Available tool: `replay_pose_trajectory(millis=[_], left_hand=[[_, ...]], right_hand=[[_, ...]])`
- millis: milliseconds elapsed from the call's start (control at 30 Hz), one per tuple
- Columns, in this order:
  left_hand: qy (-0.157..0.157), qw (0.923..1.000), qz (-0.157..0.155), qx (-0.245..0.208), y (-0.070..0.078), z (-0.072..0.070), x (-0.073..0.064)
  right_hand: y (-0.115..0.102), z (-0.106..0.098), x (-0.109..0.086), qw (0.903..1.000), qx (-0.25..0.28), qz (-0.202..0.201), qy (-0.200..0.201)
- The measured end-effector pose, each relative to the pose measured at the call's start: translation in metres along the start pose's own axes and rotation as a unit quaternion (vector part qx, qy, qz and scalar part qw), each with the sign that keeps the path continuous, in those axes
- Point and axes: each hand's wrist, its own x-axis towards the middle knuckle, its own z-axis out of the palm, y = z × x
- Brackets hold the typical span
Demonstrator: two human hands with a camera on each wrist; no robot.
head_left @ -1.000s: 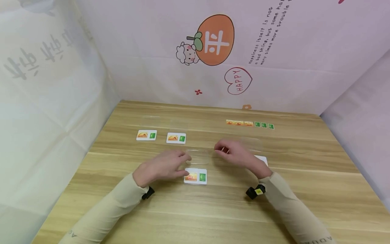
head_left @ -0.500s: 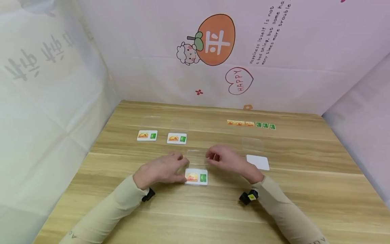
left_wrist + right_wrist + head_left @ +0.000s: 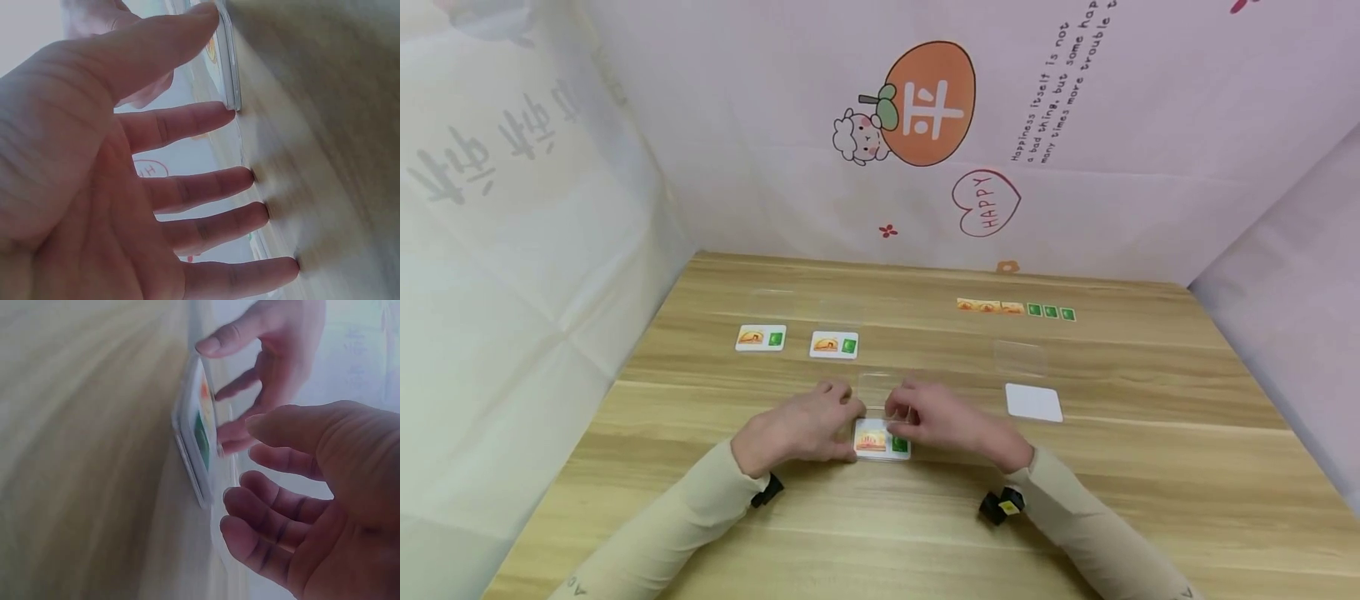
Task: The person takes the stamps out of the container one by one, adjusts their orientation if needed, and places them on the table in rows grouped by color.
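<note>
A white card (image 3: 871, 442) with an orange picture and a green square lies mid-table on what looks like a clear plastic base. My left hand (image 3: 801, 425) holds its left short side between thumb and index finger, with the other fingertips on the table in the left wrist view. Beside the card's right end hovers my right hand (image 3: 943, 421), partly covering the green square. Its fingers (image 3: 240, 540) are loosely curled, and nothing shows between them in the right wrist view. A clear plastic plate (image 3: 874, 387) lies just behind the card, partly hidden by the right hand.
Two similar cards (image 3: 760, 337) lie at the left, with faint clear plates (image 3: 841, 312) behind them. To the right are a blank white card (image 3: 1033, 402) and a clear plate (image 3: 1021, 357). Small orange pictures (image 3: 988, 307) and green squares (image 3: 1051, 312) form a row at the back.
My right hand has moved left and nearer, from beside the clear plate to the picture card's right end, uncovering the blank card. My left thumb and index finger have settled at the card's left side.
</note>
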Motion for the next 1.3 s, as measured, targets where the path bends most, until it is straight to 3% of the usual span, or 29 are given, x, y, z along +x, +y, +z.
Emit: replay_pose_trajectory(millis=[267,533,1300], left_hand=[[0.010,0.9997,0.005,0.021,0.004,0.002,0.000],[0.012,0.9991,0.005,0.041,0.007,0.003,0.001],[0.017,0.9984,0.003,0.054,0.009,0.004,0.000]], right_hand=[[-0.009,0.013,0.001,0.9991,-0.023,0.035,-0.008],[-0.009,0.019,0.000,0.9986,-0.037,0.036,-0.006],[-0.015,0.021,-0.001,0.9994,-0.011,0.028,0.017]])
